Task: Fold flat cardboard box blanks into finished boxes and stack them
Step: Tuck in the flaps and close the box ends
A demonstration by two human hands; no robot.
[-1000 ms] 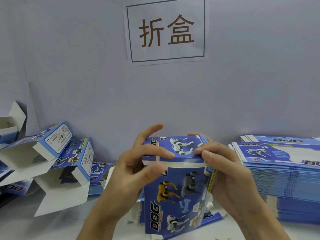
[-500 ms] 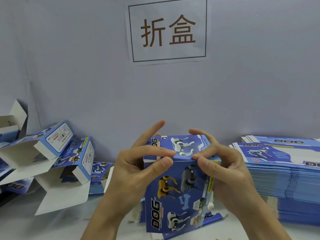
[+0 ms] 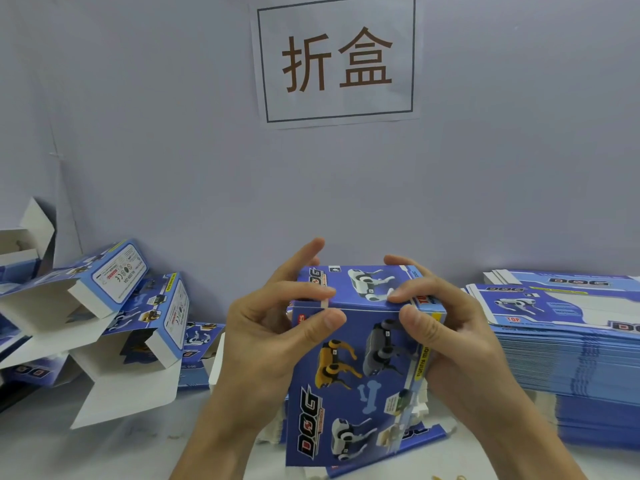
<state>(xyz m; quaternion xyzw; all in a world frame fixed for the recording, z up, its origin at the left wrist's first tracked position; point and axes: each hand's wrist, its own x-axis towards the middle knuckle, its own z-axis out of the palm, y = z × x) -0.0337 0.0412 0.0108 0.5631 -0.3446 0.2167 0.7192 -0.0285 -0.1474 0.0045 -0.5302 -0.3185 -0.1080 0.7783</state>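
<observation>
Both hands, left hand (image 3: 273, 337) and right hand (image 3: 450, 337), grasping upright box (image 3: 353, 375), fingertips pressing top flap (image 3: 360, 285) down, probably tucking it shut.

Illumination is even, diffuse and cool-toned, fairly bright, apparently from overhead. Shadows are soft: a faint one under the folded boxes (image 3: 114, 306) at left, another beneath the box (image 3: 360, 358) held at centre. No hard glare; the wall (image 3: 173, 133) shows a mild falloff toward the left corner. Wide-angle distortion bows the edges, notably the stack of blanks (image 3: 571, 341) at right. Fine print is slightly soft, with compression smear.
</observation>
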